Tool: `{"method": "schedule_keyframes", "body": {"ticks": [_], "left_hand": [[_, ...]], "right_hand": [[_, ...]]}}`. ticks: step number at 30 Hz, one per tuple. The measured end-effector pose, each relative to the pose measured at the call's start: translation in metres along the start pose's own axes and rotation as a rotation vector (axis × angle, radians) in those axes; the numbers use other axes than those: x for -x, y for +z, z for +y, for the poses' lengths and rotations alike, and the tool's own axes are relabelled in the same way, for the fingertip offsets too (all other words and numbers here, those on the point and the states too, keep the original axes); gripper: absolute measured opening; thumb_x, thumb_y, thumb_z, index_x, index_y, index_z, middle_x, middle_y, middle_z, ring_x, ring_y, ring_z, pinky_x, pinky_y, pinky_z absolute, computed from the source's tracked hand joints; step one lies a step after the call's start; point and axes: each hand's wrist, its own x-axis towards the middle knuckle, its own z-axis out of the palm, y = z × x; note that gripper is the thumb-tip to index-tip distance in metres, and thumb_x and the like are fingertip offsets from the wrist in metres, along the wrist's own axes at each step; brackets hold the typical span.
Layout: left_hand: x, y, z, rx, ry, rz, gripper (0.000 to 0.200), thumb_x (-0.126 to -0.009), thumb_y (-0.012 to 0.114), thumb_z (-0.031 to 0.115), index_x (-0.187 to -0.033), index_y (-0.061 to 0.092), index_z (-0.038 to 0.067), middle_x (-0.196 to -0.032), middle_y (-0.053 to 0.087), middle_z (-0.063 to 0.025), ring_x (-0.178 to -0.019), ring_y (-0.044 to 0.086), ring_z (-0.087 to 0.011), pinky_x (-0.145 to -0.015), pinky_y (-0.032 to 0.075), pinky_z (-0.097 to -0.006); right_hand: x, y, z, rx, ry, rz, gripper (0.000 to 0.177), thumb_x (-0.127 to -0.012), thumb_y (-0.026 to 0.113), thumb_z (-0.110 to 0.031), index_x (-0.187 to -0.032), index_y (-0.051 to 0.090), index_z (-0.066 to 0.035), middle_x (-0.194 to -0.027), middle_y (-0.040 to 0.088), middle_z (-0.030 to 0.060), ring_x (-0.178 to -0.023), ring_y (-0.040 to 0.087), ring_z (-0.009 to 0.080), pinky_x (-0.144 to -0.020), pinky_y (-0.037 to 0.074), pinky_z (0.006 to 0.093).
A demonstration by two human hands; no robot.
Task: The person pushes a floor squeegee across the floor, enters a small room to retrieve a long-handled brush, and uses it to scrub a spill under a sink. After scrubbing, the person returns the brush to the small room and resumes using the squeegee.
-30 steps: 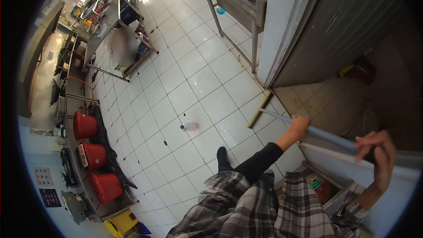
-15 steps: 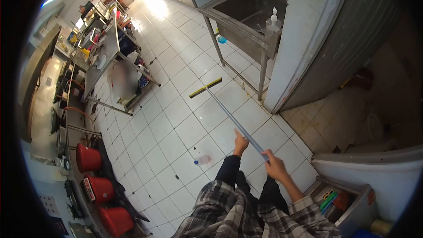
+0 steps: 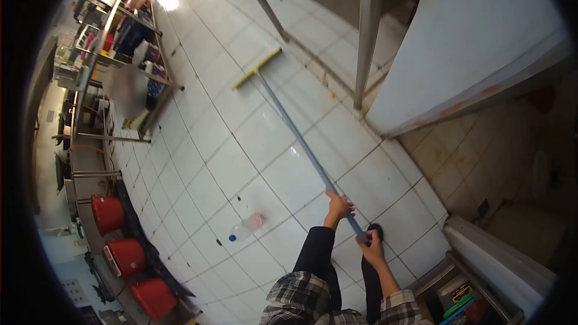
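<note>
A floor squeegee with a yellow head point(image 3: 257, 69) and a long grey pole point(image 3: 301, 139) reaches out across the white tiled floor. My left hand point(image 3: 339, 207) is closed round the pole near its lower part. Close to the pole's near end, my right hand point(image 3: 372, 247) grips it, a little below and right of my left hand. The squeegee head lies against the tiles beyond both hands. A clear plastic bottle point(image 3: 248, 227) with a blue cap lies on its side on the floor, left of my hands.
Three red bins point(image 3: 126, 256) line the lower left. Metal shelving point(image 3: 158, 76) with goods runs along the upper left. At the top right, metal table legs point(image 3: 365, 42) stand beside a white wall point(image 3: 463, 48). An open drawer point(image 3: 448, 277) holds items at lower right.
The view has shifted downward and closer to the floor. My left hand, previously with fingers off the pole, now holds it. My two hands are closer together near the pole's end.
</note>
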Motion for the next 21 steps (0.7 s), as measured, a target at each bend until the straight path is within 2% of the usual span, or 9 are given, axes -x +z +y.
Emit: {"method": "schedule_keyframes", "body": {"ticks": [2,7,8,9,10,13,16,19,21], "left_hand": [[-0.019,0.019,-0.033,-0.401,0.371,0.395,0.033,-0.095,0.028,0.034,-0.110,0.034,0.005,-0.079,0.053,-0.0154,-0.059,0.052,-0.0303,-0.071,0.043,-0.0627],[-0.084,-0.008,-0.056,-0.088,0.255,0.482,0.044,-0.093,0.027,0.045,-0.089,0.043,0.004,-0.060,0.047,-0.0095,-0.050,0.048,-0.0293,-0.072,0.041,-0.0641],[-0.103,-0.021,-0.064,-0.303,0.260,0.407,0.038,-0.091,0.040,0.035,-0.108,0.023,0.006,-0.061,0.051,-0.0080,-0.050,0.052,-0.0251,-0.062,0.046,-0.0507],[-0.117,-0.030,-0.071,-0.519,0.262,0.323,0.066,-0.089,0.053,0.026,-0.127,0.003,0.007,-0.062,0.055,-0.0064,-0.050,0.056,-0.0208,-0.052,0.051,-0.0374],[-0.130,-0.035,-0.079,-0.518,0.254,0.324,0.066,-0.089,0.053,0.026,-0.127,0.003,0.007,-0.062,0.055,-0.0064,-0.050,0.056,-0.0208,-0.052,0.051,-0.0374],[-0.157,-0.043,-0.106,-1.272,0.786,0.330,0.089,-0.078,0.064,0.008,-0.132,-0.006,0.007,-0.066,0.059,-0.0107,-0.051,0.059,-0.0233,-0.049,0.050,-0.0339],[-0.165,-0.030,-0.103,-0.982,0.461,0.188,0.105,-0.068,0.071,0.002,-0.131,-0.013,-0.004,-0.067,0.061,-0.0131,-0.054,0.061,-0.0255,-0.051,0.051,-0.0336],[-0.115,0.012,-0.108,-1.253,0.707,0.371,0.108,-0.065,0.073,0.001,-0.128,-0.014,-0.010,-0.066,0.061,-0.0149,-0.055,0.062,-0.0277,-0.051,0.051,-0.0340],[-0.117,0.010,-0.118,-1.230,0.657,0.383,0.110,-0.064,0.073,0.000,-0.128,-0.015,-0.010,-0.065,0.061,-0.0156,-0.056,0.062,-0.0283,-0.051,0.051,-0.0341]], "right_hand": [[-0.012,-0.004,0.022,0.010,0.084,-0.032,0.036,-0.078,0.070,-0.031,-0.094,0.050,-0.006,-0.085,0.057,0.0053,-0.079,0.052,0.0154,-0.069,0.042,0.0299],[-0.039,0.005,0.079,-0.180,0.228,-0.073,0.039,-0.079,0.068,-0.038,-0.090,0.049,-0.006,-0.062,0.049,0.0018,-0.055,0.045,0.0114,-0.049,0.036,0.0276],[-0.041,0.003,0.088,-0.177,0.240,-0.077,0.039,-0.079,0.068,-0.038,-0.090,0.049,-0.006,-0.062,0.049,0.0018,-0.055,0.045,0.0114,-0.049,0.036,0.0276],[-0.043,0.002,0.095,-0.197,0.225,-0.078,0.037,-0.080,0.068,-0.037,-0.090,0.049,-0.006,-0.061,0.048,0.0002,-0.053,0.044,0.0094,-0.048,0.034,0.0257],[-0.046,0.001,0.100,-0.216,0.207,-0.076,0.035,-0.081,0.067,-0.035,-0.090,0.049,-0.007,-0.060,0.047,-0.0014,-0.051,0.042,0.0073,-0.046,0.033,0.0239],[-0.052,-0.007,0.107,-0.299,0.190,-0.073,0.025,-0.086,0.062,-0.029,-0.087,0.045,-0.011,-0.052,0.038,-0.0065,-0.040,0.030,0.0020,-0.037,0.018,0.0209],[-0.053,-0.018,0.114,-0.337,0.222,-0.075,0.028,-0.084,0.064,-0.031,-0.087,0.046,-0.010,-0.053,0.039,-0.0058,-0.042,0.033,0.0030,-0.038,0.022,0.0208],[-0.044,-0.025,0.114,-0.374,0.259,-0.070,0.029,-0.084,0.064,-0.032,-0.087,0.047,-0.009,-0.055,0.040,-0.0053,-0.044,0.035,0.0035,-0.039,0.024,0.0207],[-0.033,-0.024,0.117,-0.380,0.281,-0.065,0.029,-0.085,0.064,-0.032,-0.086,0.046,-0.010,-0.054,0.039,-0.0054,-0.043,0.034,0.0031,-0.039,0.023,0.0203]]}}
